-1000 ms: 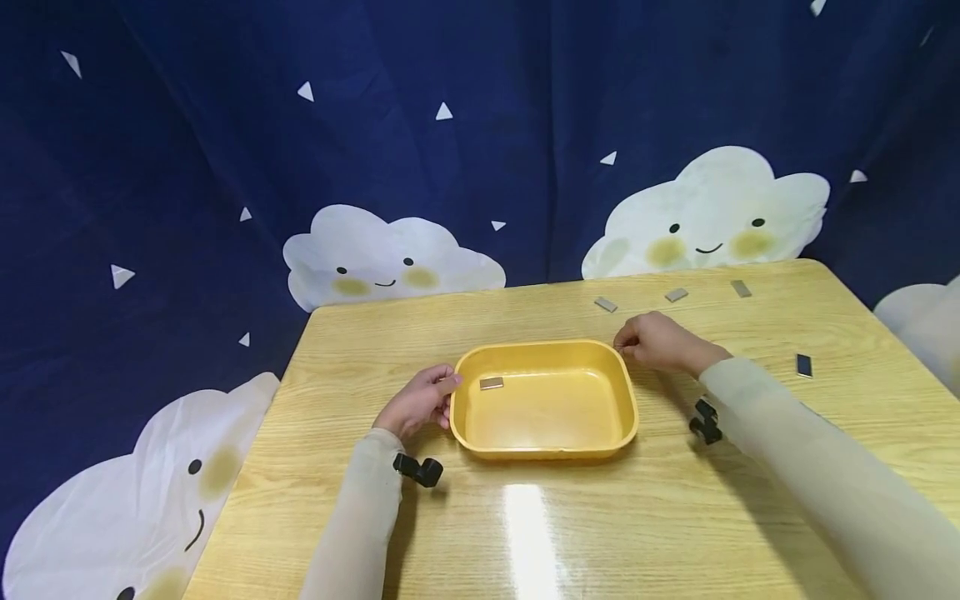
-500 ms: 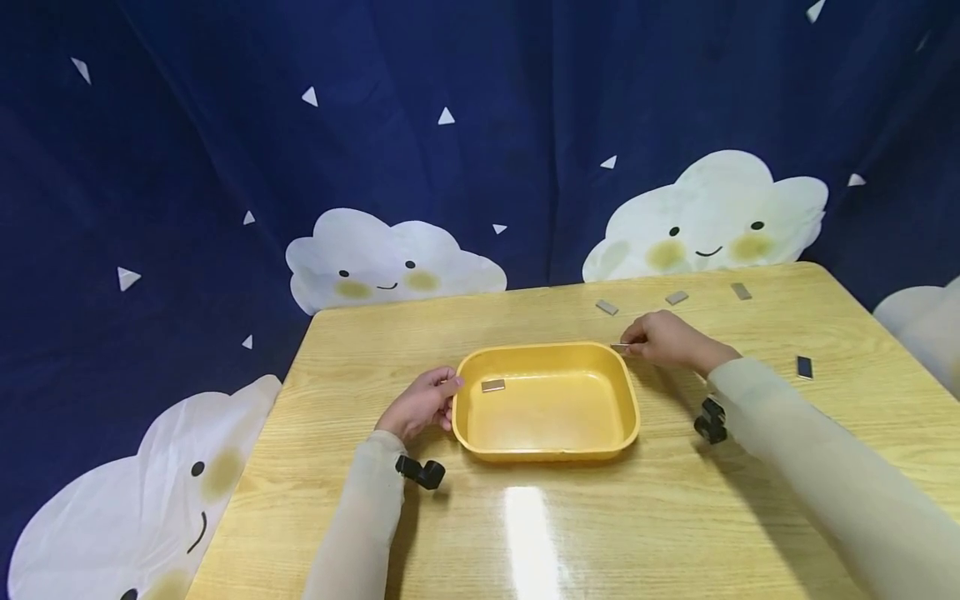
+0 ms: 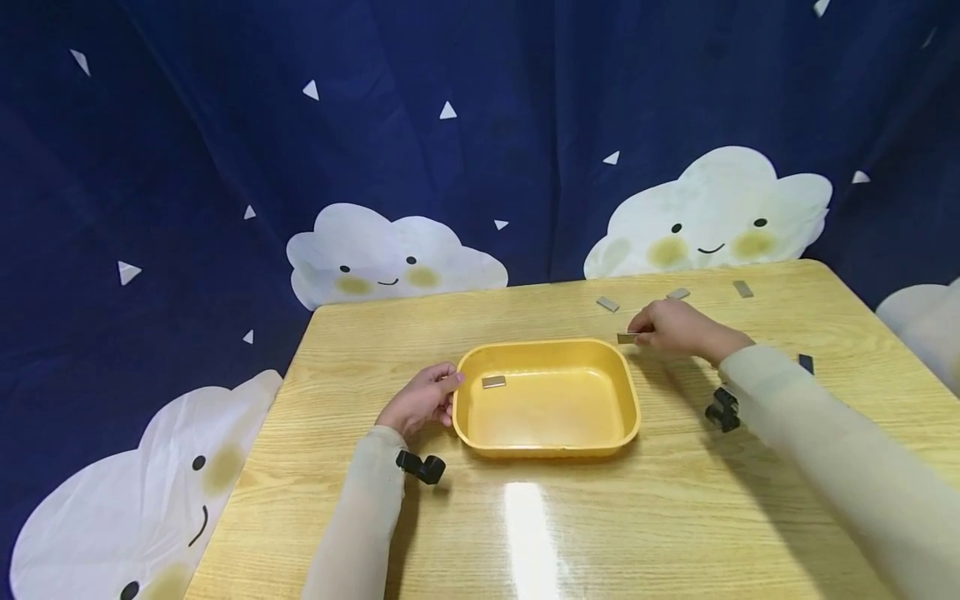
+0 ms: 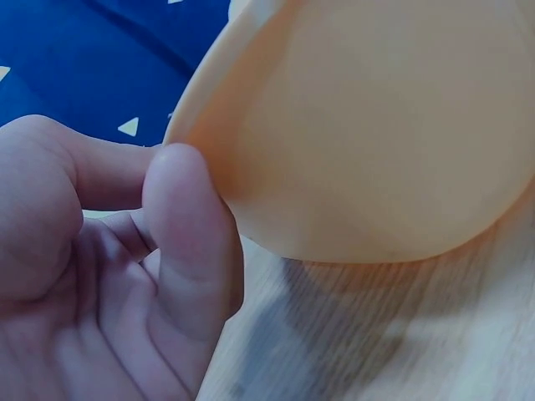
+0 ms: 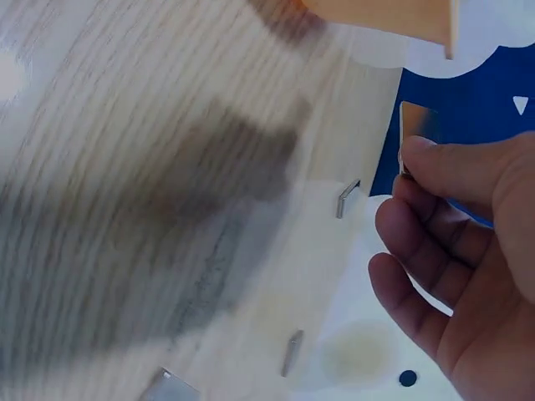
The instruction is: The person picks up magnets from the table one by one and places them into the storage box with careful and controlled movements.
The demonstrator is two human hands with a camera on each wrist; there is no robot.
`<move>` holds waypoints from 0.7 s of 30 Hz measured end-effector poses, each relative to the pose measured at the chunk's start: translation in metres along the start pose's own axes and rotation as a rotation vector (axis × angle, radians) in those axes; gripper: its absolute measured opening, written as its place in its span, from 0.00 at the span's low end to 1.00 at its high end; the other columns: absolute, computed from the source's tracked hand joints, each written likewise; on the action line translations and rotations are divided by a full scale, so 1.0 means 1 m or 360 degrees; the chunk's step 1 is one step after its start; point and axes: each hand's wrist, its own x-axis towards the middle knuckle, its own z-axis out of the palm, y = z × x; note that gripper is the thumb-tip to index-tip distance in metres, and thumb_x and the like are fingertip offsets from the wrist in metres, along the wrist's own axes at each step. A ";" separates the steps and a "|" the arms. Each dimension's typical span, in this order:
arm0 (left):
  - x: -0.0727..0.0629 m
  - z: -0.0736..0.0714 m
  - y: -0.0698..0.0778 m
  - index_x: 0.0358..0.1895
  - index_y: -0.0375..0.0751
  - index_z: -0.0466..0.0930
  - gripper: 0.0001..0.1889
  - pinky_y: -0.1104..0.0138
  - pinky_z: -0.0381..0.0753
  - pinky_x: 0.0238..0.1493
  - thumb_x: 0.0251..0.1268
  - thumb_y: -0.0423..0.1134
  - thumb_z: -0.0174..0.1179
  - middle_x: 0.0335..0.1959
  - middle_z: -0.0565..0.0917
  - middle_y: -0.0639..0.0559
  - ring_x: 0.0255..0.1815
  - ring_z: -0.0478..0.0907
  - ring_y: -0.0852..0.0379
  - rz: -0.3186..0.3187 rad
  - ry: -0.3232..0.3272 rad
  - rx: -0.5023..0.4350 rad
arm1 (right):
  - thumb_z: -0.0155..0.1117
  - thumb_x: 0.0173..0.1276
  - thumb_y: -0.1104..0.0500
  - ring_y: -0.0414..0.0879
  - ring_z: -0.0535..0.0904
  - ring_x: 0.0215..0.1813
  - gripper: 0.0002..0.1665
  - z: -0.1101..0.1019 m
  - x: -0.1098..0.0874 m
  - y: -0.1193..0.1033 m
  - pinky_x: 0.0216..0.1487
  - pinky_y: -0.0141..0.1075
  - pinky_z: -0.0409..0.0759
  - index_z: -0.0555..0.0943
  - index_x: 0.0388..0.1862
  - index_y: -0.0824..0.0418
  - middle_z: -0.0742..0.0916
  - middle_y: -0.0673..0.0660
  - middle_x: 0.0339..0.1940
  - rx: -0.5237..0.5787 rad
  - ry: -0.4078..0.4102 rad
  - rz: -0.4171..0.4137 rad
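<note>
My left hand (image 3: 420, 402) pinches the left rim of a yellow plastic tray (image 3: 555, 417), thumb on the inner side in the left wrist view, where the tray wall (image 4: 376, 159) fills the upper right. A small flat rectangular metal-looking piece (image 3: 492, 382) lies inside the tray near its left end. Just beyond the tray's back right corner, my right hand (image 3: 677, 327) pinches a similar thin piece (image 3: 625, 338) by one end. The right wrist view shows this shiny piece (image 5: 415, 119) between thumb and index finger, the other fingers loosely curled.
Along the table's back edge lie three small grey pieces, one (image 3: 607, 304) behind the tray, another (image 3: 678, 293) just beyond my right hand, the third (image 3: 742, 288) farther right. A dark piece (image 3: 806, 363) is partly covered by the right sleeve (image 3: 772, 392). A blue curtain (image 3: 420, 150) hangs behind.
My right hand has drawn back and right, away from the tray's corner, and the thin piece now shows clearly in its fingers. The left hand and tray have stayed in place.
</note>
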 end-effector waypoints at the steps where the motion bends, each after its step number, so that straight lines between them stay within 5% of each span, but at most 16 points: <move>1: 0.000 0.000 0.000 0.36 0.36 0.65 0.11 0.72 0.74 0.17 0.78 0.38 0.48 0.18 0.69 0.54 0.14 0.68 0.62 0.0001 0.0002 0.0002 | 0.64 0.65 0.67 0.43 0.83 0.32 0.07 -0.002 0.000 -0.001 0.37 0.43 0.84 0.88 0.37 0.63 0.91 0.58 0.35 -0.0005 -0.0005 -0.0013; 14: 0.001 0.000 -0.001 0.35 0.36 0.65 0.11 0.72 0.74 0.17 0.77 0.39 0.49 0.18 0.70 0.54 0.15 0.68 0.61 0.0003 0.0000 -0.0009 | 0.64 0.67 0.66 0.49 0.84 0.38 0.07 -0.018 -0.004 -0.013 0.42 0.48 0.84 0.88 0.39 0.63 0.90 0.58 0.37 -0.0102 0.0139 -0.0117; 21: 0.001 -0.001 -0.001 0.35 0.37 0.66 0.10 0.72 0.75 0.17 0.78 0.39 0.48 0.18 0.70 0.54 0.14 0.68 0.61 0.0008 -0.0010 -0.0004 | 0.63 0.67 0.66 0.43 0.80 0.34 0.08 -0.025 -0.003 -0.024 0.37 0.40 0.79 0.88 0.40 0.62 0.89 0.57 0.38 -0.0066 0.0146 -0.0124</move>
